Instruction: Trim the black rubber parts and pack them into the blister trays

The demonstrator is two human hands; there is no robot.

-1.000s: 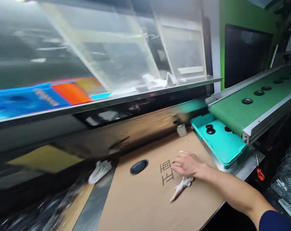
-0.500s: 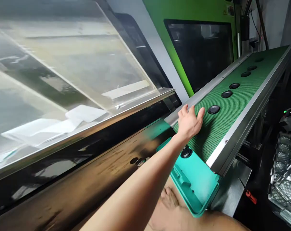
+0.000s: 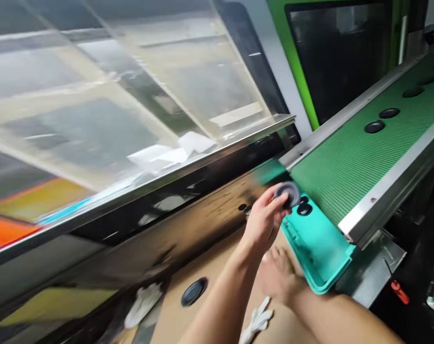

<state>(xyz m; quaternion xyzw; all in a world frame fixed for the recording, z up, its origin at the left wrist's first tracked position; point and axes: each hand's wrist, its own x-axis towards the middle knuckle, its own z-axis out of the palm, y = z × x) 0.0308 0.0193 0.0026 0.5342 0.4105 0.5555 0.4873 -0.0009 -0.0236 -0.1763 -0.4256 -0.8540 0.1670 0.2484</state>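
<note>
My left hand (image 3: 265,215) grips a black round disc-shaped part (image 3: 292,191) with a raised rim, the thumb pressed on its face. It is held up at the near left corner of the teal tray (image 3: 322,248). Small black round parts (image 3: 304,208) sit at the tray's far end, beside the green conveyor belt (image 3: 331,177). My right hand (image 3: 277,272) rests low on the brown cardboard (image 3: 227,267), partly behind my left wrist. Its fingers look spread with nothing in them, though blurred. Another black disc (image 3: 194,292) lies on the cardboard left of my left forearm.
Several black discs (image 3: 389,113) lie further up the belt, which has a metal side rail (image 3: 392,196). White gloves (image 3: 258,320) lie on the cardboard. A red-handled screwdriver (image 3: 399,292) is at the right. A sloped clear panel (image 3: 188,81) and a green machine (image 3: 303,86) stand behind.
My left hand has come back from above the belt and now holds a black disc. The nearest disc on the belt is gone from its place. The view has swung left and down.
</note>
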